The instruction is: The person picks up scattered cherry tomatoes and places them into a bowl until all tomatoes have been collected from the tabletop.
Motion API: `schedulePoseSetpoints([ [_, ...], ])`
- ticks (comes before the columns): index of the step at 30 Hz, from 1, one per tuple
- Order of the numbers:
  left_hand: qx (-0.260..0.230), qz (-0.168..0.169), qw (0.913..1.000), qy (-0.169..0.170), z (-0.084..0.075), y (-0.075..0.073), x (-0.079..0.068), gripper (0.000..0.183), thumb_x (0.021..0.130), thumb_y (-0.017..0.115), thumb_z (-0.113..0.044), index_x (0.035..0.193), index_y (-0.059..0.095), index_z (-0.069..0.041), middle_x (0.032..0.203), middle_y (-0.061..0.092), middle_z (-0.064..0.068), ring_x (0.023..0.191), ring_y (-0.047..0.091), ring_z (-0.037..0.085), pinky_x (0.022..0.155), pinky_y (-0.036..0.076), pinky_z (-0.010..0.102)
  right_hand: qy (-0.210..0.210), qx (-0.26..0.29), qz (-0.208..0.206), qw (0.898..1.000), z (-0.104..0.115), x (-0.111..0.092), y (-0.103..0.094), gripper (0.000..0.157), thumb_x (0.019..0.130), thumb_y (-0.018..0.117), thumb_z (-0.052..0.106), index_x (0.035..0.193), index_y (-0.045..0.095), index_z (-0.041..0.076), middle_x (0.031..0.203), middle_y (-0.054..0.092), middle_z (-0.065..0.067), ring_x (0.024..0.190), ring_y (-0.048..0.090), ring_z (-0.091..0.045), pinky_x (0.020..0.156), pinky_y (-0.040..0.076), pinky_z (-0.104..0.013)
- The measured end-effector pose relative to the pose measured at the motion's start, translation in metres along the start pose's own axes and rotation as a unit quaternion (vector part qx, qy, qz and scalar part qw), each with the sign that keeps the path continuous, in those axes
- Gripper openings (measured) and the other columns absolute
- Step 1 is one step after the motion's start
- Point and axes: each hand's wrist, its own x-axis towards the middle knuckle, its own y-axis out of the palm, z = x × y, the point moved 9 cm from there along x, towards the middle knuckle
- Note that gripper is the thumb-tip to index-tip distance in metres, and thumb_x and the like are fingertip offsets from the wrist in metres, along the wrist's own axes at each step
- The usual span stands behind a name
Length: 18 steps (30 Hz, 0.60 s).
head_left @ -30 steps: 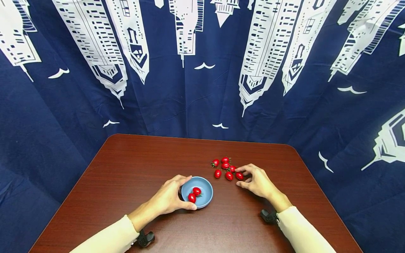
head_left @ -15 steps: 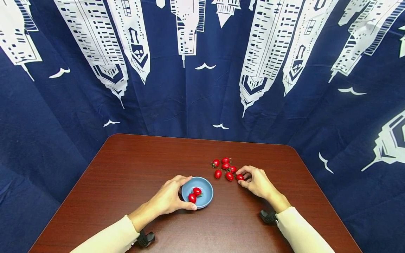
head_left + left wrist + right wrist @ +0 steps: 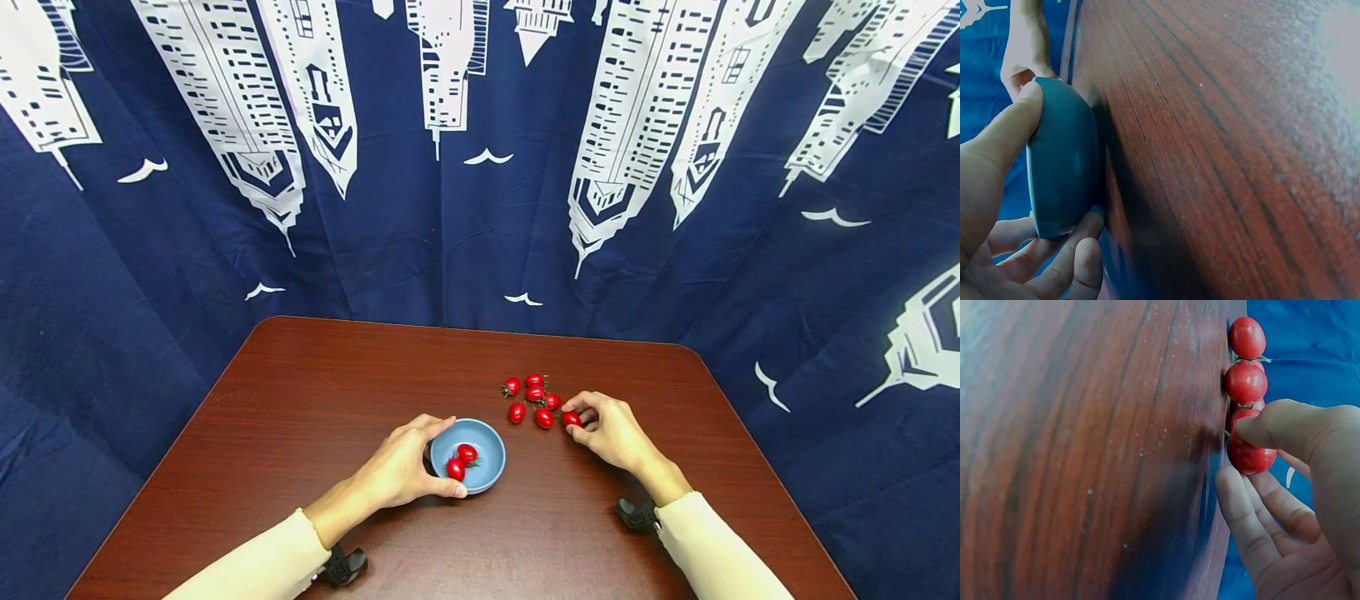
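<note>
A small blue bowl [image 3: 491,458] stands on the table with two cherry tomatoes [image 3: 467,454] inside. My left hand [image 3: 405,467] grips it from the left, the thumb along the near rim and the fingers round the far side; the left wrist view shows the bowl's outer wall [image 3: 1066,156] between thumb and fingers. To the right of the bowl, my right hand [image 3: 611,429] pinches a cherry tomato [image 3: 571,419] between thumb and fingers, seen close in the right wrist view as a red tomato [image 3: 1250,456] under the thumb. Several more cherry tomatoes [image 3: 535,393] lie just left of that hand.
The brown wooden table [image 3: 360,367] has a rounded far edge. Behind it hangs a dark blue cloth [image 3: 390,233] with white building prints. A black wrist camera [image 3: 345,567] sits at the left cuff, another black camera [image 3: 636,515] at the right one.
My right thumb and fingers have closed on the rightmost tomato, which has shifted slightly right, away from the others. The left hand and bowl have stayed in place.
</note>
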Motion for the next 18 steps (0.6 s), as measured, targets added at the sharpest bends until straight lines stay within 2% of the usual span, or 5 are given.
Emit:
schedulePoseSetpoints([
  [8, -0.001, 0.002, 1.0000, -0.001, 0.000, 0.001, 0.000, 0.111, 0.074, 0.112, -0.048, 0.165, 0.065, -0.003, 0.154, 0.075, 0.010, 0.139, 0.072, 0.034, 0.118, 0.060, 0.056, -0.001, 0.002, -0.011, 1.000, 0.003, -0.001, -0.004, 0.033, 0.093, 0.091, -0.002, 0.123, 0.083, 0.008, 0.108, 0.080, -0.006, 0.090, 0.076, -0.013, 0.075, 0.065, -0.022],
  [13, 0.000, 0.005, 1.0000, -0.002, 0.000, 0.002, 0.000, 0.110, 0.075, 0.111, -0.048, 0.165, 0.065, -0.003, 0.155, 0.074, 0.010, 0.140, 0.071, 0.035, 0.119, 0.060, 0.057, -0.005, -0.010, -0.020, 1.000, 0.008, -0.001, -0.007, 0.040, 0.093, 0.092, 0.000, 0.132, 0.083, 0.006, 0.112, 0.081, -0.007, 0.089, 0.076, -0.012, 0.078, 0.067, -0.027],
  [18, -0.003, 0.006, 1.0000, -0.004, 0.001, 0.003, 0.001, 0.111, 0.075, 0.112, -0.048, 0.165, 0.065, -0.004, 0.154, 0.074, 0.010, 0.139, 0.072, 0.033, 0.118, 0.060, 0.056, -0.005, -0.007, -0.022, 1.000, 0.015, -0.002, -0.008, 0.038, 0.092, 0.091, -0.001, 0.129, 0.085, 0.005, 0.110, 0.078, -0.007, 0.089, 0.075, -0.011, 0.078, 0.068, -0.029],
])
